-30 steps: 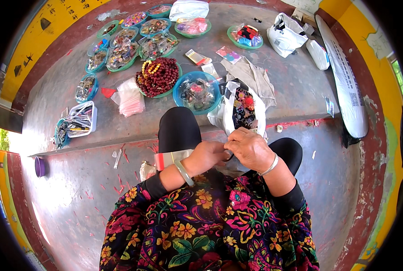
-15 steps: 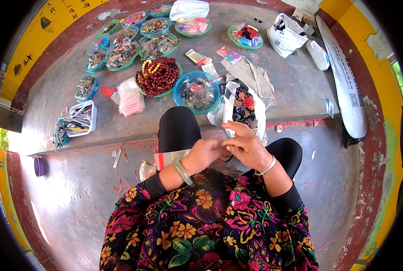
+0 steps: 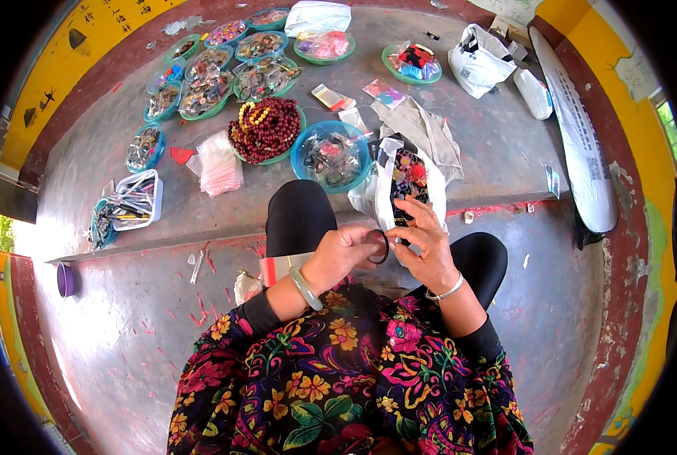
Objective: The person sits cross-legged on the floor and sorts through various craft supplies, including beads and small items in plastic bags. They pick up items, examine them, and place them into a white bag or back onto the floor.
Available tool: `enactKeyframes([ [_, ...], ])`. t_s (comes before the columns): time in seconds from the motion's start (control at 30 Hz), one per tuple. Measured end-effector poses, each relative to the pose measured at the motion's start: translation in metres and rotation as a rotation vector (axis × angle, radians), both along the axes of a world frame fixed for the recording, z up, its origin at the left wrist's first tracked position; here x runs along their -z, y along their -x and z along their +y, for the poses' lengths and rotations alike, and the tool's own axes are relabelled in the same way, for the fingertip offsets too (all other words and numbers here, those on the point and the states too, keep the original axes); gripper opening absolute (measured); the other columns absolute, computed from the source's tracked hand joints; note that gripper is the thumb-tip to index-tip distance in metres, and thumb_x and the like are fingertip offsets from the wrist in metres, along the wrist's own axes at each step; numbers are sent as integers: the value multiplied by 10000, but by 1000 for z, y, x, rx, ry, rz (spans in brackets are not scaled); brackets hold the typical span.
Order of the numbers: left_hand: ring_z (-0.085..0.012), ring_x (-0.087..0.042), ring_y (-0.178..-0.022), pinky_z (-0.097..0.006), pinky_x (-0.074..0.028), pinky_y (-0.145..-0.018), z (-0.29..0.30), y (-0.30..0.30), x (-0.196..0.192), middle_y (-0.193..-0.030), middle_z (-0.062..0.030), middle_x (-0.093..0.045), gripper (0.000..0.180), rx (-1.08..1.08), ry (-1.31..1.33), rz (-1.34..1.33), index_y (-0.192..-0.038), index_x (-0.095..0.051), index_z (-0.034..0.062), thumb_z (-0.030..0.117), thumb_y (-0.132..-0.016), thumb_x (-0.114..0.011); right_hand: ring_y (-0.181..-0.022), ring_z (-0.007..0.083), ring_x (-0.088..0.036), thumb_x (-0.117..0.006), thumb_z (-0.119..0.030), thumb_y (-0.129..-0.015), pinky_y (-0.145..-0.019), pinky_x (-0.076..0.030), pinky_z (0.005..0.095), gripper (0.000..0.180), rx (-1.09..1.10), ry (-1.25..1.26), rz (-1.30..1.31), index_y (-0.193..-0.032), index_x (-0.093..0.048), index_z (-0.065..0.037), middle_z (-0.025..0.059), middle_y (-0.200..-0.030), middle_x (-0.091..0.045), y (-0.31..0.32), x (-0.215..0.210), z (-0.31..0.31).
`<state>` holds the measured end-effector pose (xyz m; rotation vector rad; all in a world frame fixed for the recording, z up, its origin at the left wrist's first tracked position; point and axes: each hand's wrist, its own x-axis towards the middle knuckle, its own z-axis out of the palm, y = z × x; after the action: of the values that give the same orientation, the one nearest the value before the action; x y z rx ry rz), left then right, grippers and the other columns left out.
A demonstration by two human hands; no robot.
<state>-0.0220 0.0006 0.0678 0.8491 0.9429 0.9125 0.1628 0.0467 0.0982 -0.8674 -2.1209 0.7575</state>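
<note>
In front of my lap, my left hand [image 3: 343, 252] pinches a thin black loop [image 3: 386, 249], which looks like a hair tie. My right hand [image 3: 425, 246] meets the loop's right side with thumb and forefinger, and its other fingers are raised and spread. Whether a smaller piece sits between those right fingertips is too small to make out. Just beyond my hands stands a white plastic bag [image 3: 380, 186] full of dark hair ties with colourful flower trims [image 3: 410, 168]. Left of it is a blue basin [image 3: 300, 171] of clear-wrapped small items.
A basket of dark red beads [image 3: 270, 129], clear plastic sleeves [image 3: 221, 171] and a white tray of pens [image 3: 156, 201] lie on the raised ledge. Several baskets of small goods [image 3: 202, 95] fill its far left. A beige cloth [image 3: 437, 140] lies beyond the bag; a long white package [image 3: 581, 144] leans at right.
My hands have drawn slightly apart, bringing the black loop into clear view. My right fingers have spread, with the hand shifted a little to the right.
</note>
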Motion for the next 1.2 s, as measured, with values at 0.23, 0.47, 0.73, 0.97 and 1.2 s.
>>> enactKeyframes([
  [0.23, -62, -564, -856, -211, -519, -682, -1, -1, -1, -1019, -6, -592, 285, -4, -6, -14, -1162, -544, 40, 66, -880, -516, -1169, 340, -431, -668, 9, -667, -849, -417, 371, 144, -28, 31, 11, -802, -662, -43, 137, -1166, -537, 1, 4, -1],
  [0.47, -66, -566, -883, -209, -517, -685, 0, -2, -2, -1043, -10, -592, 308, 14, -14, 25, -1185, -529, 44, 55, -878, -508, -1142, 348, -455, -676, -12, -658, -909, -394, 396, 113, -74, -51, -64, -768, -656, -28, 152, -1157, -543, 1, 3, 1],
  [0.73, -68, -567, -889, -218, -518, -692, 1, -4, -4, -1045, -10, -591, 306, 28, 2, 72, -1184, -531, 40, 67, -880, -507, -1117, 331, -473, -685, -11, -634, -897, -406, 394, 98, 72, 5, -28, -714, -638, -43, 126, -1123, -563, 6, 7, 2],
  [0.97, -78, -574, -892, -224, -519, -700, -1, -4, -3, -1033, -18, -592, 281, 6, 11, 10, -1158, -547, 35, 79, -883, -513, -1136, 320, -459, -683, -5, -627, -910, -399, 393, 112, 78, 41, -32, -718, -644, -57, 109, -1156, -546, 8, 7, 2],
  [1.2, -131, -598, -901, -247, -535, -696, -2, -4, 3, -1033, -59, -600, 263, -43, 3, -62, -1150, -537, 5, 81, -905, -479, -1156, 317, -443, -674, -6, -632, -917, -391, 390, 125, 46, 48, -36, -743, -661, -60, 112, -1164, -544, 6, 9, 2],
])
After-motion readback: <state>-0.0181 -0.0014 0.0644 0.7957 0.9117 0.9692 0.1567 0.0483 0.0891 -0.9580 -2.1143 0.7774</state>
